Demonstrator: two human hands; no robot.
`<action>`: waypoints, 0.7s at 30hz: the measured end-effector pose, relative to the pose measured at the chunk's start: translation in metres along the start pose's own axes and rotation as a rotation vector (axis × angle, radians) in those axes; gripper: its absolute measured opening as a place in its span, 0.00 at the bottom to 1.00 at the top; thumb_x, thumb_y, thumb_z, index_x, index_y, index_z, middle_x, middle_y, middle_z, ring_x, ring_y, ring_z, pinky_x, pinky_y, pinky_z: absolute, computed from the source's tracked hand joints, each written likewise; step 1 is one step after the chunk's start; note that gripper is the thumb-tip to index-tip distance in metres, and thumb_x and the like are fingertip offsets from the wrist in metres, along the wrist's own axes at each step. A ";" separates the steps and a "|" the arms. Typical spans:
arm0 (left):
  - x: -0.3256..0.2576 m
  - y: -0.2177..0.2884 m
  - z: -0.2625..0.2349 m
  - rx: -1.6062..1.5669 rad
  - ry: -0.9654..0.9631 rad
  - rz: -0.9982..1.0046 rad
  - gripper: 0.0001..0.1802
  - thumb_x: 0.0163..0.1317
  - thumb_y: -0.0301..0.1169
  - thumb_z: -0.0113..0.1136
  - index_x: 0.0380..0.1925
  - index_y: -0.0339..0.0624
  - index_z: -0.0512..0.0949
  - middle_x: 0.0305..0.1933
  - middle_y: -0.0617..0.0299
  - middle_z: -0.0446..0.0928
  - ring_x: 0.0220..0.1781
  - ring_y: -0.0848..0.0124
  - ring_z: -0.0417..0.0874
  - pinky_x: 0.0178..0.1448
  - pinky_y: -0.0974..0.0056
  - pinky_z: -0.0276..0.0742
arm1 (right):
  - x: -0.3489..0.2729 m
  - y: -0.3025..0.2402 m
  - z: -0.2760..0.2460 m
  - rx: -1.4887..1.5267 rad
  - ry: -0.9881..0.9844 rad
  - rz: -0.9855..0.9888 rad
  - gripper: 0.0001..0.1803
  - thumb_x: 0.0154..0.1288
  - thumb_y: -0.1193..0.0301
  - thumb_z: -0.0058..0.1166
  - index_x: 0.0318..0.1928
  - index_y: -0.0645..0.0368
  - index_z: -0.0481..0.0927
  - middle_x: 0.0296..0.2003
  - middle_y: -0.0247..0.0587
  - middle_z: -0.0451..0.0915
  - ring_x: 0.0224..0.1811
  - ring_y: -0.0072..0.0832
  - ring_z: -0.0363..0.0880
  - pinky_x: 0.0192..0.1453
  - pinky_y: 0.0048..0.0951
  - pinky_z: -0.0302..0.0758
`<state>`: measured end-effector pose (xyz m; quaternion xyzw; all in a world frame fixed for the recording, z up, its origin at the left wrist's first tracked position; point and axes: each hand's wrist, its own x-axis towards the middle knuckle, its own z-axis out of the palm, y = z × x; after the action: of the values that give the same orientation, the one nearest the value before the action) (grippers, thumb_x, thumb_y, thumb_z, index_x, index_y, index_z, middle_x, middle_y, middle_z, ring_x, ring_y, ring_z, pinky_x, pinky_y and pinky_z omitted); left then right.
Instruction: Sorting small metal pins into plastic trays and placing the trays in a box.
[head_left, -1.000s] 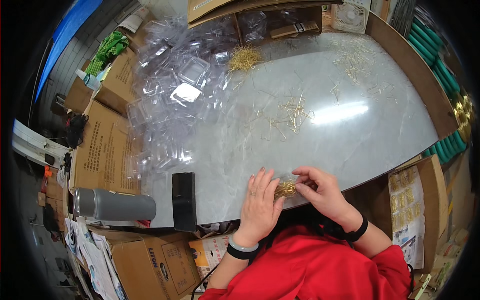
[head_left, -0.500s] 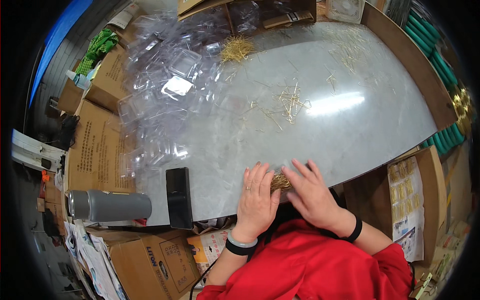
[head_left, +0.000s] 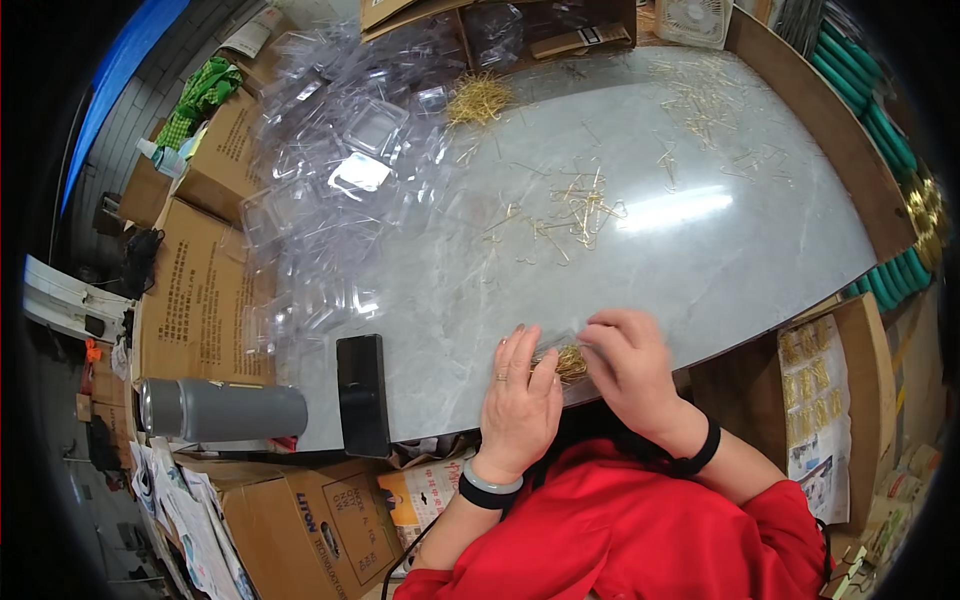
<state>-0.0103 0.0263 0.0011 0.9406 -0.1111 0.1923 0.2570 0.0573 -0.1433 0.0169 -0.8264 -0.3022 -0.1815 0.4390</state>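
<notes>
At the table's near edge, a small bundle of gold wire hooks (head_left: 571, 364) lies between my hands, with a faint clear edge beside it that looks like plastic. My left hand (head_left: 520, 400) is on the bundle's left end, fingers long and close together, thumb over the wires. Curled at the bundle's right end is my right hand (head_left: 636, 372), thumb and fingertips drawn together; whatever they pinch is hidden. Farther off, loose gold hooks (head_left: 585, 210) are scattered over the grey marbled table (head_left: 450, 290).
Clear plastic boxes (head_left: 370, 130) heap up on the left, beside a tangled gold hook pile (head_left: 478, 98). A black phone (head_left: 362, 395) and grey bottle (head_left: 225, 411) lie near the left front. Cardboard boxes (head_left: 205, 290) stand left; a raised board (head_left: 820, 130) edges the right.
My right hand has gone from spread fingers to a curled pinch and shifted slightly right. The left hand stays by the bundle, its thumb nearer the wires. The view has shifted slightly.
</notes>
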 end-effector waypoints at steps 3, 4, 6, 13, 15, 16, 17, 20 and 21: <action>0.001 0.001 -0.001 -0.023 0.000 -0.007 0.16 0.67 0.26 0.55 0.53 0.33 0.74 0.70 0.42 0.66 0.72 0.42 0.66 0.76 0.43 0.61 | 0.000 0.005 0.010 -0.055 -0.114 -0.043 0.13 0.59 0.80 0.61 0.46 0.60 0.80 0.46 0.44 0.78 0.49 0.44 0.76 0.53 0.39 0.74; 0.001 0.000 -0.002 -0.036 -0.005 -0.018 0.17 0.66 0.26 0.55 0.54 0.32 0.74 0.70 0.42 0.66 0.73 0.42 0.65 0.76 0.43 0.61 | 0.001 0.006 0.010 0.007 -0.090 0.005 0.13 0.61 0.80 0.59 0.47 0.60 0.79 0.47 0.44 0.78 0.50 0.44 0.76 0.54 0.39 0.74; 0.001 -0.002 -0.001 -0.043 -0.001 -0.019 0.18 0.66 0.26 0.55 0.55 0.33 0.73 0.70 0.42 0.65 0.73 0.42 0.65 0.76 0.43 0.61 | 0.004 0.004 0.011 0.071 -0.071 0.054 0.14 0.62 0.79 0.58 0.49 0.60 0.79 0.48 0.44 0.78 0.51 0.44 0.76 0.55 0.39 0.73; -0.002 -0.004 -0.003 -0.082 0.008 0.014 0.28 0.68 0.30 0.59 0.65 0.34 0.64 0.72 0.41 0.63 0.75 0.41 0.62 0.77 0.44 0.60 | 0.019 0.012 0.012 -0.073 -0.139 -0.092 0.18 0.62 0.79 0.55 0.53 0.61 0.79 0.49 0.46 0.80 0.51 0.45 0.77 0.56 0.42 0.74; -0.004 -0.006 -0.002 -0.075 0.055 0.003 0.30 0.68 0.33 0.61 0.66 0.34 0.63 0.71 0.41 0.64 0.74 0.42 0.64 0.76 0.45 0.61 | 0.021 0.015 0.005 -0.067 -0.176 -0.099 0.17 0.61 0.80 0.55 0.53 0.61 0.79 0.48 0.46 0.81 0.52 0.44 0.77 0.56 0.40 0.74; -0.004 -0.007 -0.001 -0.069 0.101 -0.006 0.33 0.68 0.35 0.64 0.67 0.34 0.62 0.70 0.42 0.64 0.73 0.43 0.65 0.75 0.47 0.62 | 0.021 0.016 0.001 -0.080 -0.217 -0.050 0.17 0.62 0.79 0.56 0.52 0.61 0.79 0.45 0.46 0.82 0.49 0.43 0.79 0.52 0.39 0.76; -0.004 -0.008 0.001 -0.071 0.103 -0.004 0.33 0.68 0.35 0.64 0.67 0.34 0.62 0.70 0.42 0.64 0.73 0.43 0.65 0.75 0.47 0.62 | 0.020 0.016 -0.003 -0.093 -0.258 -0.001 0.16 0.62 0.78 0.57 0.51 0.61 0.79 0.43 0.47 0.83 0.45 0.42 0.80 0.48 0.37 0.77; -0.010 -0.007 0.005 -0.020 0.312 -0.208 0.33 0.67 0.38 0.66 0.66 0.35 0.65 0.67 0.44 0.67 0.67 0.45 0.70 0.70 0.49 0.66 | 0.017 0.004 -0.017 0.062 -0.286 0.393 0.14 0.62 0.77 0.60 0.49 0.61 0.79 0.33 0.46 0.84 0.33 0.40 0.83 0.37 0.36 0.78; -0.010 -0.006 0.004 -0.024 0.283 -0.249 0.32 0.66 0.38 0.67 0.64 0.34 0.68 0.64 0.44 0.68 0.64 0.47 0.71 0.68 0.50 0.67 | 0.013 0.003 -0.019 0.062 -0.290 0.389 0.14 0.62 0.77 0.60 0.49 0.61 0.79 0.33 0.46 0.84 0.33 0.40 0.83 0.37 0.36 0.78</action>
<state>-0.0163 0.0302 -0.0088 0.9076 0.0410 0.2880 0.3028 0.0683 -0.1562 0.0323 -0.8727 -0.2024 0.0362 0.4429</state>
